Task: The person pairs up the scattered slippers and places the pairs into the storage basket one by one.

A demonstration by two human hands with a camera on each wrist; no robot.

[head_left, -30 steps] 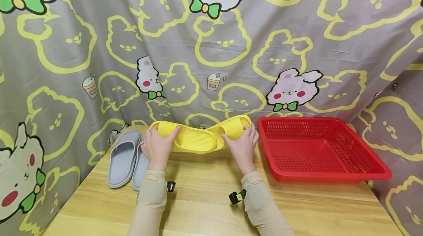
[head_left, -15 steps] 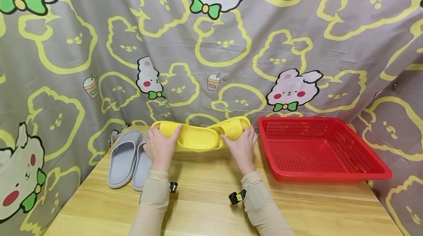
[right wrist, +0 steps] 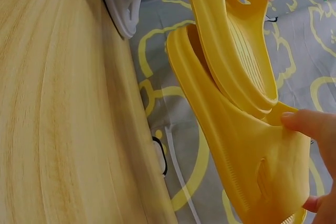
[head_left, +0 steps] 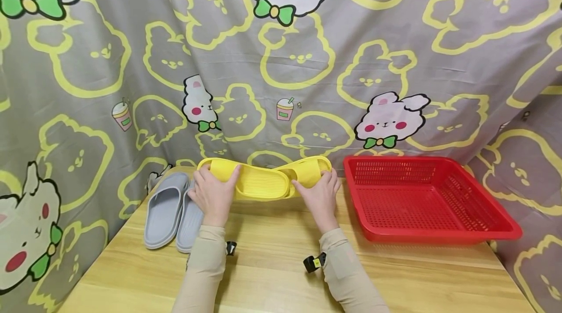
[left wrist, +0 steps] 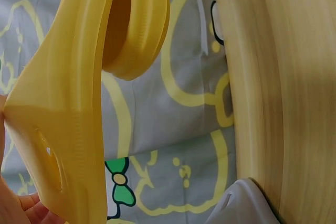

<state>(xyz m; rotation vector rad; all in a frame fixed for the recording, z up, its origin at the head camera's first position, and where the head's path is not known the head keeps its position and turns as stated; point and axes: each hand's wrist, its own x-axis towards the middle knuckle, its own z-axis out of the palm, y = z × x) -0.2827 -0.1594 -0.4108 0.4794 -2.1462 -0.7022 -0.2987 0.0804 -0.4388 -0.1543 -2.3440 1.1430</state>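
Observation:
Two yellow slippers are held up above the back of the table, their heel ends overlapping and their toe ends pointing apart. My left hand [head_left: 215, 193] grips the strap end of the left yellow slipper [head_left: 263, 184], thumb over the strap. The right yellow slipper [head_left: 309, 171] is gripped at its strap by my right hand [head_left: 319, 193]. In the right wrist view, the heel of the left slipper [right wrist: 244, 51] lies over the opening of the right slipper [right wrist: 236, 145]. Seen from the left wrist, the left slipper's side [left wrist: 79, 108] hangs apart from the tabletop [left wrist: 294, 77].
A pair of grey slippers [head_left: 164, 213] stands on the wooden table [head_left: 268, 274] at the left, partly behind my left hand. To the right sits a red perforated basket [head_left: 432, 235]. A patterned curtain [head_left: 307, 69] closes off the back and sides.
Over the last second the yellow slippers have lowered and levelled slightly, with a little more overlap between them. Both hands keep their grip; the grey slippers and basket stay put.

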